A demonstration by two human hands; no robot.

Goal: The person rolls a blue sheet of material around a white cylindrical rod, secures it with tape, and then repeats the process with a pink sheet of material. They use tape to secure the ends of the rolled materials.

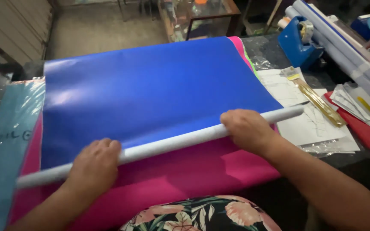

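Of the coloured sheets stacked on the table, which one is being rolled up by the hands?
The blue sheet, topmost in the stack. Its near edge curls into the white roll under the left hand and right hand; the pink sheet beneath lies flat.

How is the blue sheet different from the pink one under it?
The blue sheet lies on top, while the pink sheet lies beneath and shows mainly along the near edge. The blue sheet's near edge is rolled into a pale tube that the left hand and right hand grip; the pink sheet lies flat and unrolled. The blue sheet shows glossy glare; the pink looks duller. Both are large single-colour sheets spread on the same table.
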